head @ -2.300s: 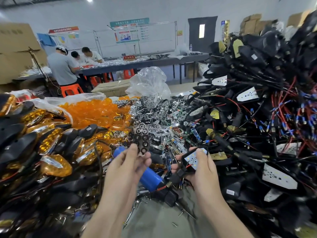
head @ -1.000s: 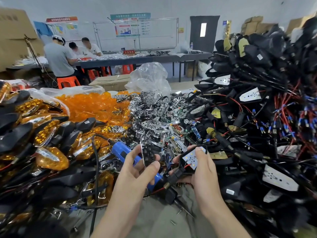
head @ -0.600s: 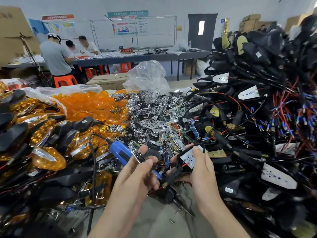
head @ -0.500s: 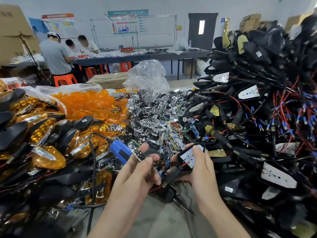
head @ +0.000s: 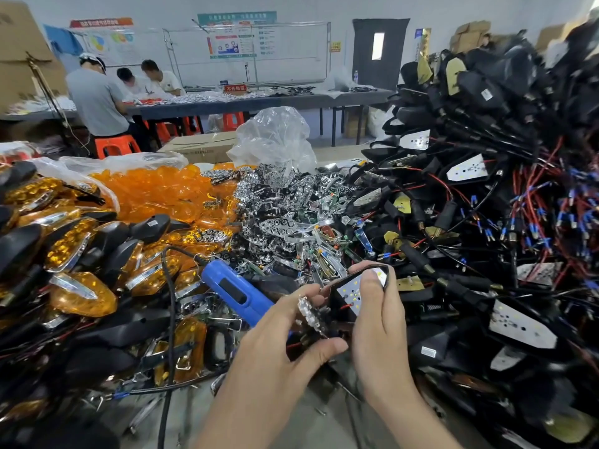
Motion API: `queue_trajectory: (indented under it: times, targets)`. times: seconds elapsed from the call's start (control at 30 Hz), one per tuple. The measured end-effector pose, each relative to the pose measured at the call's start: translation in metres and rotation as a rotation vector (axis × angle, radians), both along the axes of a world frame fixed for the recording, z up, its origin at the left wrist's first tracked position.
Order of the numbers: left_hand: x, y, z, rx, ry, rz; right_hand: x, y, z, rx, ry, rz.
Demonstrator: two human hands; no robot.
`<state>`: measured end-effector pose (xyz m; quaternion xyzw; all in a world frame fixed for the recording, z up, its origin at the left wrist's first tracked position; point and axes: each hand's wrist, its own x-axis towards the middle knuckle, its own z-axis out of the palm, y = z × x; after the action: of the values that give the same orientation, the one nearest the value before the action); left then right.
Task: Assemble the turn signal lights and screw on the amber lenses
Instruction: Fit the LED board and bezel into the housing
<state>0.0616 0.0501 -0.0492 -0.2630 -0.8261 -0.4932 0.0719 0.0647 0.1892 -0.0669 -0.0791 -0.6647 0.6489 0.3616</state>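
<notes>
Black housing (head: 343, 306) – long axis tilted up-right, LED board facing up | right grip (head: 376, 332) clasps it | left grip (head: 291, 348) pinches chrome reflector (head: 308, 311) | labels unreadable

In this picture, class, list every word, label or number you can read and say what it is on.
"不合格区": red table sign, only just legible.
Wall posters: text too small.
Red banner: blurred.
Yellow notice beside the door: unreadable.
White stickers on black housings: too small.

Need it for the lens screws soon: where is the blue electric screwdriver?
The blue electric screwdriver lies on the heap at centre-left of the head view, just left of the left hand, right of the finished amber-lensed lights.
</notes>
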Motion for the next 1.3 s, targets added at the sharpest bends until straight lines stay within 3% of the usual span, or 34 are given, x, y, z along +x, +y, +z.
queue_trajectory:
  times: [0.27,0.93,1.3]
  targets:
    - [-0.002,0.002,-0.004,-0.129,0.206,0.010,0.005,0.001,0.001,0.141,0.030,0.006]
    - [-0.006,0.006,-0.006,-0.157,0.294,0.043,0.007,0.004,0.003,0.196,0.021,0.078]
    - [-0.011,0.011,-0.003,-0.192,0.269,0.018,0.007,0.009,0.005,0.124,-0.056,0.248]
